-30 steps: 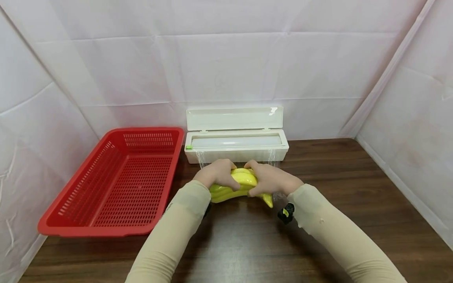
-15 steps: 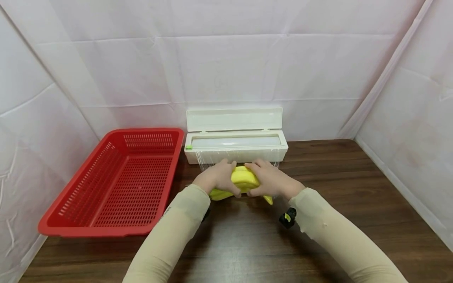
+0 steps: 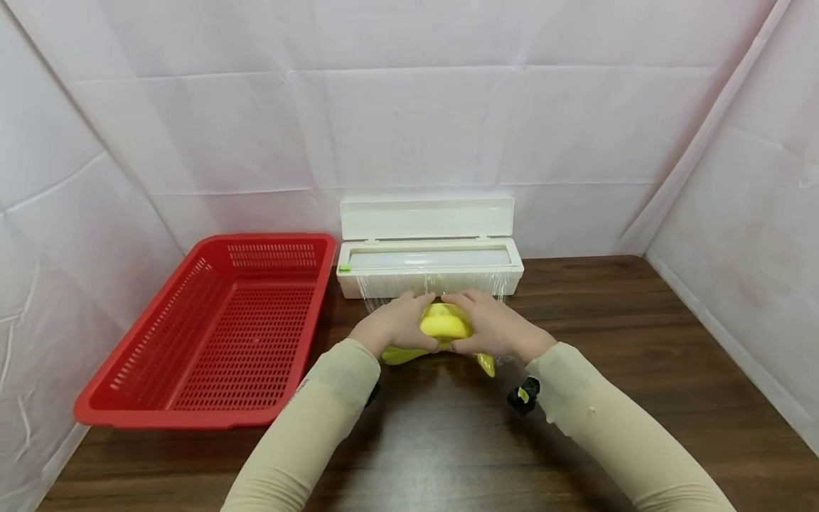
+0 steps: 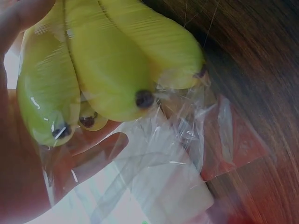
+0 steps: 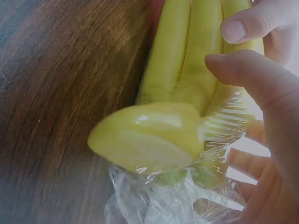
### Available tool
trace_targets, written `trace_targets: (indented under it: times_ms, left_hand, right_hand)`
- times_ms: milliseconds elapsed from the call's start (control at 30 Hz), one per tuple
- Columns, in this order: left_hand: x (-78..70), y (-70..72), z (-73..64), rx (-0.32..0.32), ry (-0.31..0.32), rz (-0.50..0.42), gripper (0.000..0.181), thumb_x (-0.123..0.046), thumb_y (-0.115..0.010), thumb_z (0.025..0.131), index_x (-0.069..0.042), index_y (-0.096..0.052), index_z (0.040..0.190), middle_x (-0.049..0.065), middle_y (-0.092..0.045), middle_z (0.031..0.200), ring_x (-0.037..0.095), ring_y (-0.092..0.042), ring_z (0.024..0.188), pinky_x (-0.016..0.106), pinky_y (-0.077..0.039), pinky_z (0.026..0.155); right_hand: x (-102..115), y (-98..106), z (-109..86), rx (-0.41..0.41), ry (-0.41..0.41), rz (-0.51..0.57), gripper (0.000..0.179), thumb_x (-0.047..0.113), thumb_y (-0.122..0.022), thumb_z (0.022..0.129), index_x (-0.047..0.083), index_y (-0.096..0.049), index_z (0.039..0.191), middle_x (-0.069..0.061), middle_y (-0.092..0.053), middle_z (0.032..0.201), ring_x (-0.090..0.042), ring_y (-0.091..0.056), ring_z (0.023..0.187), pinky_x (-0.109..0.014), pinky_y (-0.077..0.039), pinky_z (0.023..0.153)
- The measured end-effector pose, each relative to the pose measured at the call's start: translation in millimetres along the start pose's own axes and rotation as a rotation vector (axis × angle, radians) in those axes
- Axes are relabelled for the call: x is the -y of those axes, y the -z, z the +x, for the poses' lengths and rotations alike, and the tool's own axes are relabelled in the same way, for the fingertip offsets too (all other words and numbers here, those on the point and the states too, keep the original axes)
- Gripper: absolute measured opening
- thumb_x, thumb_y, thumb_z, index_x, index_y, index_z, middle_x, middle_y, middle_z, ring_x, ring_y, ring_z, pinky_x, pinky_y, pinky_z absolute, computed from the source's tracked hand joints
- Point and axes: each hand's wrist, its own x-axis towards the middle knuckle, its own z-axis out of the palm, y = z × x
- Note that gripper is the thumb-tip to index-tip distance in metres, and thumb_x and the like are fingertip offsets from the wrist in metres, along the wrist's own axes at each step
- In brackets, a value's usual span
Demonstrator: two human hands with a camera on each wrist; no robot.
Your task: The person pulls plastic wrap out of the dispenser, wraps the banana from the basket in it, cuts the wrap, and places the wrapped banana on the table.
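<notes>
A bunch of yellow bananas is held by both hands over the table, in front of the white box. My left hand grips its left part, and my right hand grips the right part, thumbs on the near side. Clear plastic wrap covers the dark-tipped ends of the bananas in the left wrist view. In the right wrist view, wrap bunches loosely under the stem end. From the box, a sheet of film runs down to the bananas. The fingers' far sides are partly hidden.
The white wrap dispenser box stands against the back cloth wall, its lid raised and a small green slider at its left. A red plastic basket sits on the left of the dark wooden table.
The bananas turn slightly within the hands, and the film between box and bunch now spreads more visibly across the front. Both hands keep their hold in nearly the same place.
</notes>
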Motion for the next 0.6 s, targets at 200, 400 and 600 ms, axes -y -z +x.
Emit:
trace_targets:
  times_ms: [200, 400, 600]
  left_hand:
    - [-0.1, 0.2, -0.9, 0.002, 0.0, 0.004, 0.091, -0.042, -0.071, 0.075, -0.015, -0.026, 0.15, 0.013, -0.041, 0.14, 0.021, -0.051, 0.101, 0.039, -0.045, 0.087]
    - [-0.6, 0.1, -2.8, 0.006, -0.013, 0.006, 0.091, -0.046, -0.071, 0.076, -0.015, -0.027, 0.15, 0.014, -0.039, 0.145, 0.022, -0.05, 0.11, 0.041, -0.044, 0.092]
    - [0.1, -0.3, -3.7, -0.009, -0.036, -0.006, 0.095, -0.052, -0.072, 0.073, -0.012, -0.031, 0.148, 0.013, -0.044, 0.141, 0.021, -0.05, 0.111, 0.039, -0.044, 0.093]
  right_hand:
    - [0.2, -0.4, -0.8, -0.003, 0.017, 0.005, 0.08, 0.043, -0.073, 0.076, 0.015, -0.039, 0.143, -0.007, -0.048, 0.133, -0.02, -0.05, 0.104, -0.038, -0.045, 0.083]
    - [2.4, 1.9, -2.2, -0.006, 0.023, 0.025, 0.08, 0.044, -0.073, 0.075, 0.014, -0.04, 0.142, -0.007, -0.048, 0.133, -0.02, -0.05, 0.104, -0.038, -0.045, 0.085]
    - [4.2, 4.9, -4.0, 0.004, 0.017, 0.035, 0.081, 0.046, -0.072, 0.076, 0.015, -0.039, 0.143, -0.01, -0.048, 0.135, -0.024, -0.05, 0.11, -0.041, -0.045, 0.087]
